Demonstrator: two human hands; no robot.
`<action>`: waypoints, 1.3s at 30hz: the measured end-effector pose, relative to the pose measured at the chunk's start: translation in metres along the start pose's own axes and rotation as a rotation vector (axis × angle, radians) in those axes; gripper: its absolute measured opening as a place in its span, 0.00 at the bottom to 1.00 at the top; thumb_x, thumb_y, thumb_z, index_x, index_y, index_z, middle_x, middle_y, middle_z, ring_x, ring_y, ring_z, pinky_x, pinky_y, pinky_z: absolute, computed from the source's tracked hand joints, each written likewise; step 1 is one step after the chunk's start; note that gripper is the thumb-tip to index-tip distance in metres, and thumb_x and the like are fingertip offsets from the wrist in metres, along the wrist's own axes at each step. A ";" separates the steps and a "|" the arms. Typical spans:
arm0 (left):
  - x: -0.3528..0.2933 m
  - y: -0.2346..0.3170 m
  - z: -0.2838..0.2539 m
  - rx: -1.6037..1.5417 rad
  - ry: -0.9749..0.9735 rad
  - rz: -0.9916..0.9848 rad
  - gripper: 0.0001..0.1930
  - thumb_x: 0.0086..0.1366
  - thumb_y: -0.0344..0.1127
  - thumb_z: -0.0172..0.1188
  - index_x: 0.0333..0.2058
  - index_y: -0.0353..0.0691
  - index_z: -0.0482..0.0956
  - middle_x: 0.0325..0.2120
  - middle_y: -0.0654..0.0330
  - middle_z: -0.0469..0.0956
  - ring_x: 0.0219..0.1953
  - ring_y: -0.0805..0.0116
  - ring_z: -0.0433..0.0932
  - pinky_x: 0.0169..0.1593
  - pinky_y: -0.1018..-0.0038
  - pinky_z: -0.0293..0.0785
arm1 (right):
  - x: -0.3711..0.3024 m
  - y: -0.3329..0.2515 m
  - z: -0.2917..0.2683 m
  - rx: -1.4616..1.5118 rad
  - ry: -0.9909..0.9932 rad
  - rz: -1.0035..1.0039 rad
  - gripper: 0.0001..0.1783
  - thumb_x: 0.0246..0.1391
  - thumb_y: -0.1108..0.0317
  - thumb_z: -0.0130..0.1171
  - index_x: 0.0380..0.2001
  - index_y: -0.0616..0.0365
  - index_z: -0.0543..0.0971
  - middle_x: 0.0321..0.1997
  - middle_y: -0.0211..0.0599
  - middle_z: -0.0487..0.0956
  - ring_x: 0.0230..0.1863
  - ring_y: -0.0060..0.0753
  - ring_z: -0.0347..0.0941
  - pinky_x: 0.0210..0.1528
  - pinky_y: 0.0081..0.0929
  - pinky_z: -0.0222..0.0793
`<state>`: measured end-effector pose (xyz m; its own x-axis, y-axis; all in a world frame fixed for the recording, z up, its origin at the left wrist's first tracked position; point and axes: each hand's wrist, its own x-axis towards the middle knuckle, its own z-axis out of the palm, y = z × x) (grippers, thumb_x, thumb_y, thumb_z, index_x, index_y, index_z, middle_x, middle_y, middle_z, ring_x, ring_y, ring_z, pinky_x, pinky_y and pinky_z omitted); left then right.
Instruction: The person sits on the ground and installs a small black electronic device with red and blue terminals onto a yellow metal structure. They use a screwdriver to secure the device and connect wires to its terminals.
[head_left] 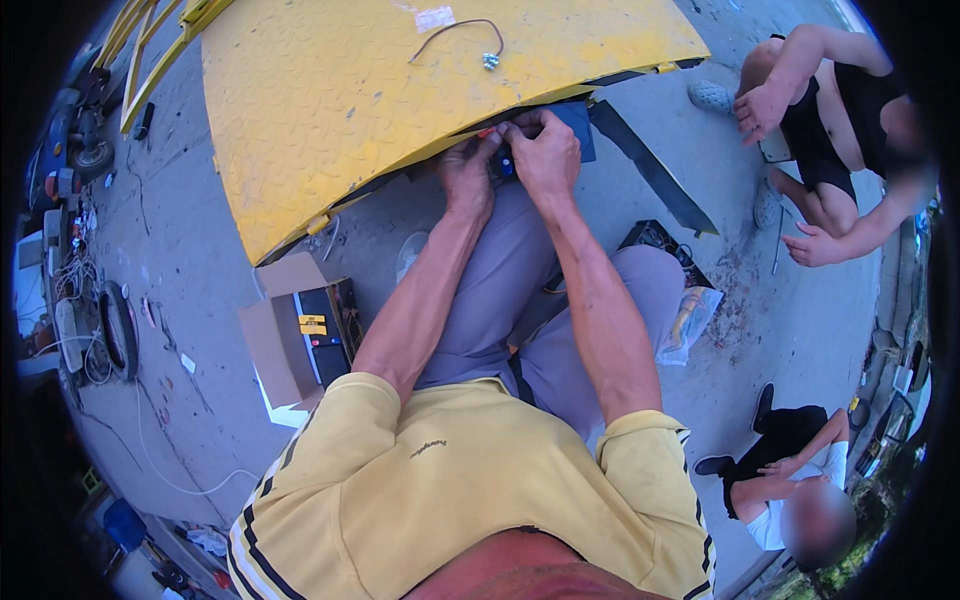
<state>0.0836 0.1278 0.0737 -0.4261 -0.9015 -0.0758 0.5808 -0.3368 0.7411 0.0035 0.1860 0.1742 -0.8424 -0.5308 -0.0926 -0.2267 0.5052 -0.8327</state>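
Observation:
Both my hands work close together at the front edge of a yellow tread-plate metal deck [400,90]. My left hand [467,180] is closed, its thumb and fingers pinched beside a small red-orange piece [487,132] under the edge. Right beside it, my right hand [545,158] is also closed, fingertips pressed together near the same spot. What either one grips is too small and too hidden to name. Behind my right hand shows a dark blue panel [574,128] below the deck. A short brown wire [455,28] with a metal end lies on top of the deck.
An open cardboard box [268,345] with a black-and-blue battery-like block stands at my left. Near my right knee are a black case [660,245] and a clear plastic bag [692,322]. A dark metal strip [650,165] angles out rightward. Two people sit at the right.

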 end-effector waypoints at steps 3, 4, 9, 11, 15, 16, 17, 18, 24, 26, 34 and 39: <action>-0.005 0.004 0.004 0.056 0.033 -0.024 0.15 0.63 0.19 0.66 0.49 0.34 0.84 0.48 0.58 0.84 0.51 0.69 0.81 0.57 0.71 0.76 | 0.003 0.000 -0.001 -0.001 -0.012 0.016 0.17 0.49 0.56 0.73 0.36 0.57 0.87 0.34 0.40 0.89 0.40 0.46 0.86 0.45 0.42 0.78; -0.005 0.005 0.006 0.076 0.036 -0.010 0.15 0.63 0.19 0.66 0.49 0.34 0.84 0.47 0.58 0.84 0.51 0.70 0.81 0.57 0.71 0.76 | 0.002 0.001 0.000 -0.004 -0.013 0.019 0.17 0.49 0.55 0.73 0.35 0.57 0.87 0.34 0.39 0.89 0.39 0.45 0.86 0.45 0.41 0.78; -0.004 0.005 0.004 0.095 0.052 -0.001 0.13 0.64 0.20 0.66 0.47 0.34 0.84 0.43 0.60 0.85 0.47 0.72 0.82 0.54 0.73 0.76 | 0.001 -0.005 0.001 0.025 0.004 0.057 0.15 0.48 0.57 0.73 0.33 0.57 0.88 0.32 0.38 0.89 0.38 0.43 0.87 0.44 0.40 0.79; -0.004 0.005 0.005 0.046 0.069 -0.008 0.12 0.64 0.21 0.66 0.46 0.35 0.85 0.42 0.60 0.86 0.44 0.73 0.82 0.51 0.75 0.76 | 0.002 -0.004 0.003 0.057 0.012 0.077 0.14 0.48 0.58 0.73 0.33 0.57 0.88 0.32 0.38 0.89 0.38 0.42 0.87 0.44 0.39 0.79; -0.001 0.005 0.005 0.074 0.073 -0.015 0.09 0.63 0.22 0.67 0.43 0.37 0.85 0.36 0.63 0.85 0.37 0.76 0.79 0.43 0.78 0.73 | 0.006 0.004 0.004 0.091 0.018 0.078 0.13 0.47 0.60 0.73 0.32 0.57 0.88 0.31 0.37 0.89 0.36 0.40 0.86 0.42 0.36 0.79; 0.000 0.005 0.005 0.081 0.074 -0.017 0.09 0.63 0.22 0.68 0.42 0.37 0.85 0.35 0.64 0.84 0.35 0.77 0.78 0.42 0.78 0.72 | 0.007 0.004 0.005 0.088 0.015 0.077 0.12 0.47 0.61 0.74 0.32 0.57 0.88 0.31 0.37 0.89 0.36 0.39 0.86 0.42 0.36 0.79; 0.001 0.005 0.004 0.087 0.075 -0.019 0.09 0.62 0.22 0.68 0.42 0.37 0.85 0.34 0.65 0.84 0.34 0.78 0.77 0.41 0.78 0.71 | 0.008 0.005 0.005 0.100 0.004 0.088 0.12 0.47 0.61 0.74 0.32 0.57 0.88 0.31 0.37 0.89 0.36 0.39 0.86 0.42 0.36 0.79; 0.002 0.005 0.004 0.093 0.076 -0.022 0.09 0.62 0.22 0.68 0.41 0.37 0.84 0.34 0.66 0.83 0.33 0.79 0.76 0.39 0.78 0.70 | 0.008 0.005 0.005 0.113 -0.006 0.099 0.12 0.47 0.61 0.73 0.33 0.56 0.88 0.31 0.37 0.89 0.36 0.39 0.86 0.42 0.36 0.79; 0.004 0.009 0.010 0.103 0.096 -0.014 0.12 0.60 0.26 0.70 0.44 0.37 0.83 0.34 0.66 0.83 0.33 0.78 0.76 0.39 0.78 0.69 | 0.010 0.012 0.012 0.122 -0.013 0.091 0.13 0.48 0.61 0.72 0.35 0.55 0.88 0.33 0.39 0.89 0.37 0.41 0.87 0.43 0.37 0.79; 0.000 0.013 0.020 0.076 0.094 0.013 0.14 0.60 0.24 0.69 0.45 0.35 0.83 0.38 0.63 0.83 0.38 0.76 0.78 0.43 0.76 0.72 | 0.010 0.013 0.009 0.102 -0.025 0.079 0.13 0.49 0.61 0.71 0.36 0.55 0.88 0.35 0.41 0.89 0.39 0.42 0.87 0.44 0.38 0.79; 0.002 0.012 0.029 0.079 0.069 0.033 0.17 0.59 0.20 0.67 0.48 0.33 0.81 0.44 0.59 0.83 0.46 0.69 0.81 0.53 0.75 0.76 | 0.001 0.019 -0.081 0.065 0.171 -0.067 0.13 0.55 0.60 0.68 0.41 0.53 0.88 0.35 0.36 0.88 0.37 0.36 0.85 0.44 0.34 0.79; 0.010 0.005 0.015 0.119 0.106 0.042 0.06 0.60 0.23 0.67 0.36 0.35 0.84 0.30 0.66 0.80 0.29 0.76 0.73 0.37 0.78 0.70 | -0.014 0.037 -0.181 0.027 0.427 -0.124 0.11 0.58 0.62 0.68 0.41 0.55 0.88 0.34 0.40 0.88 0.33 0.37 0.85 0.36 0.34 0.78</action>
<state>0.0719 0.1213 0.0872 -0.3235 -0.9400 -0.1085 0.5079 -0.2692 0.8182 -0.0817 0.3348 0.2435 -0.9372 -0.2545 0.2385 -0.3312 0.4345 -0.8376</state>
